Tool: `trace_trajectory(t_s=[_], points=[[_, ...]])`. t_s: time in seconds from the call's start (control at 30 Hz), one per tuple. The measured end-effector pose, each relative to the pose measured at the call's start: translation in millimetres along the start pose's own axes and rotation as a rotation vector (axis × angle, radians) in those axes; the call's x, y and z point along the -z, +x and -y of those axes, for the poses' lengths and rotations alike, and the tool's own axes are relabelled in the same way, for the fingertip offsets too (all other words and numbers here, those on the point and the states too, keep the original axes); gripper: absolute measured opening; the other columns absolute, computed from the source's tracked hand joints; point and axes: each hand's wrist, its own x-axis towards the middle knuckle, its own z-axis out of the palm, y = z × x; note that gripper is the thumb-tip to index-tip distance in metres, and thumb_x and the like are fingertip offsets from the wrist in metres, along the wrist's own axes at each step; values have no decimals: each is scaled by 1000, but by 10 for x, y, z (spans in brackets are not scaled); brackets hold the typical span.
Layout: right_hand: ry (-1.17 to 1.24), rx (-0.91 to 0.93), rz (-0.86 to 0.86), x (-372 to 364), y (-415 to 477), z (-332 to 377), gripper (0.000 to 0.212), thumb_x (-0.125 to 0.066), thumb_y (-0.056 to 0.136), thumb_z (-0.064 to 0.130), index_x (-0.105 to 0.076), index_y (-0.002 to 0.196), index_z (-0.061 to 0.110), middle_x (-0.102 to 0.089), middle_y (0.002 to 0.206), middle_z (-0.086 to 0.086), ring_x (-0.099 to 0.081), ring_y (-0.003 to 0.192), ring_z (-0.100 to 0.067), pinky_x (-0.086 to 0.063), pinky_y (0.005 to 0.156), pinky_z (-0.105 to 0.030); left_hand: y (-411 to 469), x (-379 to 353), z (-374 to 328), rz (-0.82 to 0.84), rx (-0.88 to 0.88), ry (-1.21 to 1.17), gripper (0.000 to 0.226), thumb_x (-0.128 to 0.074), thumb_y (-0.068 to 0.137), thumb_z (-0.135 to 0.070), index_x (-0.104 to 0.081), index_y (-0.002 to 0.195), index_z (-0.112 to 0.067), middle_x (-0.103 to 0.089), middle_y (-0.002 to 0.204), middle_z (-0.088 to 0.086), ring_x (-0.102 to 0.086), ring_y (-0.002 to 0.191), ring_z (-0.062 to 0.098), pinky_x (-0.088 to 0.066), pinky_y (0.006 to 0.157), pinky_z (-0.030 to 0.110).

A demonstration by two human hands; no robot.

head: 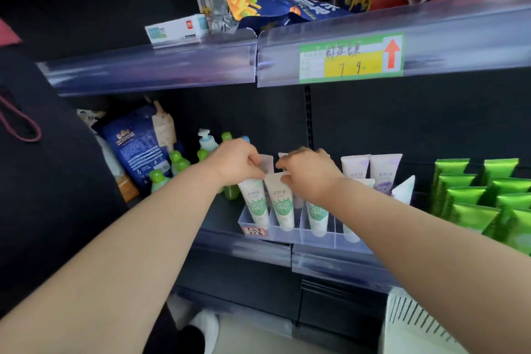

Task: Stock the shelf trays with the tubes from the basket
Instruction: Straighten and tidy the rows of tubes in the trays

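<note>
Left hand and right hand pinch the flat crimped tops, likely the surest hold, of light, squashy-looking tubes standing cap-down at the clear tray's left end.

bare forearms, one white shoe

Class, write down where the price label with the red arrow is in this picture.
The price label is right of centre in the head view, on the upper shelf's front rail, above the tray of tubes.
</note>
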Motion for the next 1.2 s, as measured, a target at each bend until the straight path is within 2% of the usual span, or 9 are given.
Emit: trace_trajectory(t_s=[0.1,0.2,0.6,0.77,0.93,1.1,1.2], points=[[-83,-34,14,-40,11,66,21,-48,96,32,-62,108,23,-63,106,-2,-50,109,-22,-32,90,-40,-27,-51,34,51,-9,119,17,-72,80,-13,-75,97,-18,-71,93,1,-65,94,20,-54,84,35],[-88,-69,1,-41,-20,74,21,-47,97,33,-66,103,25,-62,101,-1,-50,102,-20,-32,93,-38,-10,-106,52,16,-6,164,14,-69,83,-12,-75,94,-20,-69,94,4,-63,93,24,-53,80,32],[-38,-78,37,-14,-96,117,24,-44,96,35,-66,100,27,-63,95,1,-46,109,-19,-30,91,-41,-48,-148,64,-21,5,168,14,-65,87,-15,-74,96,-23,-66,98,4,-62,92,24,-52,76,33],[-31,-79,73,-4,-116,142,23,-43,98,33,-64,102,26,-55,89,1,-43,114,-20,-29,93,-44,-49,-154,69,-16,26,198,14,-61,90,-16,-71,97,-23,-65,101,4,-61,92,25,-52,76,34],[-26,-54,33,10,-159,136,25,-45,96,38,-60,112,26,-62,101,0,-43,115,-22,-31,91,-43,-54,-175,89,-25,44,191,18,-60,90,-16,-72,102,-23,-62,107,8,-60,95,27,-46,71,30],[-40,-84,9,93,-243,24,30,-49,95,35,-56,121,24,-60,116,-1,-45,116,-22,-32,86,-39,-86,-131,-19,-40,21,71,28,-61,88,-8,-71,111,-20,-68,111,3,-63,102,22,-52,90,35],[-15,-115,-29,180,-346,-92,33,-49,94,35,-55,125,24,-58,123,0,-44,119,-22,-34,90,-40,-62,-90,-190,-37,-32,-26,29,-70,85,-13,-70,113,-16,-69,110,1,-64,101,18,-51,93,32]])
